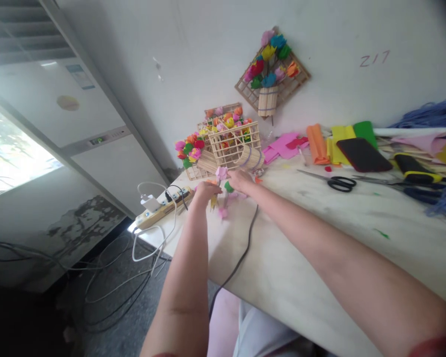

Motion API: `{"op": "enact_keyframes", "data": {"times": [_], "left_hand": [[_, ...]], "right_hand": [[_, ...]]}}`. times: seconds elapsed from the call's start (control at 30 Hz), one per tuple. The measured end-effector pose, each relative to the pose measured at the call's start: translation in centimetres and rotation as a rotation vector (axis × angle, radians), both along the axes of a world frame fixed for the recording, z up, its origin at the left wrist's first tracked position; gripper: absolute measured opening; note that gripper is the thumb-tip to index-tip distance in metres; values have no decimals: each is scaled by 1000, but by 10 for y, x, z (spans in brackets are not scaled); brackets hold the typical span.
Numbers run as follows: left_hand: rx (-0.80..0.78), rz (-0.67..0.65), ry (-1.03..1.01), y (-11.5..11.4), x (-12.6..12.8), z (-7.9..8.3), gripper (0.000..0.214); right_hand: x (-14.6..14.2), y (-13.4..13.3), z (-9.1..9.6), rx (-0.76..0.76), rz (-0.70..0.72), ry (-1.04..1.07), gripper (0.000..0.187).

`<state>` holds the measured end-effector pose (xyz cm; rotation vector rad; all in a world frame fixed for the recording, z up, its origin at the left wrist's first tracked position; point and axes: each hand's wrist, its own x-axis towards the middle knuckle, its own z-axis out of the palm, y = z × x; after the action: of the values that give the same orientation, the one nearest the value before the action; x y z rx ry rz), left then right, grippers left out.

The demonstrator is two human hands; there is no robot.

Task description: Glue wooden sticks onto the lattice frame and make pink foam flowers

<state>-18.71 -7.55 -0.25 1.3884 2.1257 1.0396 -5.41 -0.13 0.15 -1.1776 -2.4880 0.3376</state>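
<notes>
Both arms reach to the far left part of the table. My left hand [207,189] is closed, its fingertips pinching just below a pink paper flower [221,172]. From the other side my right hand [241,181] has its fingers pressed together at the edge of that flower's petals. Fine finger detail is blurred. Beneath and between the hands lie more paper flowers, among them a green flower [229,187] and a pink flower lying lower [223,213]. Just behind stand stick lattice frames [234,144] with colourful paper flowers and a bundled stick holder [250,156].
A power strip [163,206] with cables sits at the left table edge; a black cable [245,250] crosses the front. Rightward lie scissors [342,183], crepe paper [317,144], a dark phone-like slab [364,154] and blue cord [431,116]. A flower lattice [299,74] leans on the wall.
</notes>
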Motion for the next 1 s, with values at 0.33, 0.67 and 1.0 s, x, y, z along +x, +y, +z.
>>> {"op": "enact_keyframes", "data": {"times": [0.33,0.67,1.0], "left_hand": [[304,-101,-375,10,14,-3,20],[273,-221,-290,6,14,-13,26],[168,-144,-37,-1,0,-20,18]], "right_hand": [[0,-19,5,-614,160,855,18],[8,-27,25,-791,85,1248,11],[20,-30,41,-733,4,1341,11]]}}
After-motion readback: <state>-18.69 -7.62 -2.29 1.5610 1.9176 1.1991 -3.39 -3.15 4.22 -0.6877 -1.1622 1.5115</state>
